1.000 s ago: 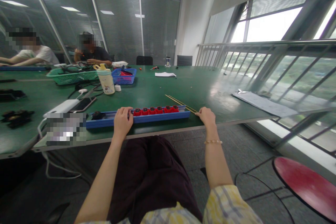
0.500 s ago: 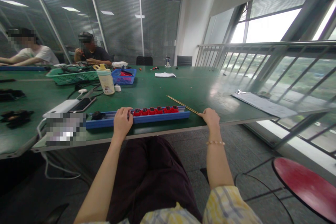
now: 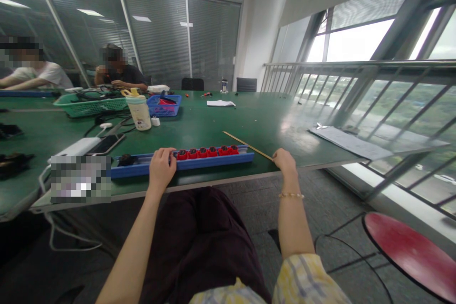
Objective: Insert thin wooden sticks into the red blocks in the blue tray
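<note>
A long blue tray lies along the near edge of the green table, with several red parts in a row in it. My left hand rests on the tray just left of the red parts, its fingers curled over the rail. At the table's edge, right of the tray, my right hand pinches the near end of a thin yellow stick, which runs back and left across the table.
A black part sits at the tray's left end. Farther left lie a white power bank, a phone and cables. A bottle, a green basket and a blue basket stand behind. Two people sit far left. A red stool is at right.
My right hand has slid a little rightward and nearer along the table edge with the stick's end. The view has shifted slightly right. My left hand stays on the tray.
</note>
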The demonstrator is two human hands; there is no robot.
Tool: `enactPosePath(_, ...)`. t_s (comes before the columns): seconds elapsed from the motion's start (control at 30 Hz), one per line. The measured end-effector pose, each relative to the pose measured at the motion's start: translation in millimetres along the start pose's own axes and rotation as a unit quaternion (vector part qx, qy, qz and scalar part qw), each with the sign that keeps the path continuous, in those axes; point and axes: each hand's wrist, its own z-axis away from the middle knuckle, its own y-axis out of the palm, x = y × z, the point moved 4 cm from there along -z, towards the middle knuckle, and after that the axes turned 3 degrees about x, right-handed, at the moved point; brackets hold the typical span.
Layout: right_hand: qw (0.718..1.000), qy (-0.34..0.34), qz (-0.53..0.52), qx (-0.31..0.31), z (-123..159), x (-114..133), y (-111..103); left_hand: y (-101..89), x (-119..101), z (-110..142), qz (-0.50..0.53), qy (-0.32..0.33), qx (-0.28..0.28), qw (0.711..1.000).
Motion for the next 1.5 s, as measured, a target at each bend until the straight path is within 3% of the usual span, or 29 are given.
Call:
enactPosePath(0.3,0.997,0.025,0.04,0.062,-0.4,6.4,7.4,0.0,0.1,0.0,-0.001,0.005,-0.004,1.0)
enactPosePath(0.93,0.989,0.021,0.086,0.118,1.5,15.4,15.4,1.9,0.1,0.9,-0.014,0.008,-0.001,1.0)
enactPosePath(1.27,0.99,0.106,0.033,0.089,5.2,23.6,14.2,1.6,-0.3,0.5,-0.01,0.011,-0.006,1.0)
enactPosePath(1.5,0.993,0.085,-0.026,0.074,-0.9,10.4,10.8,1.0,-0.5,0.2,-0.007,0.013,-0.008,1.0)
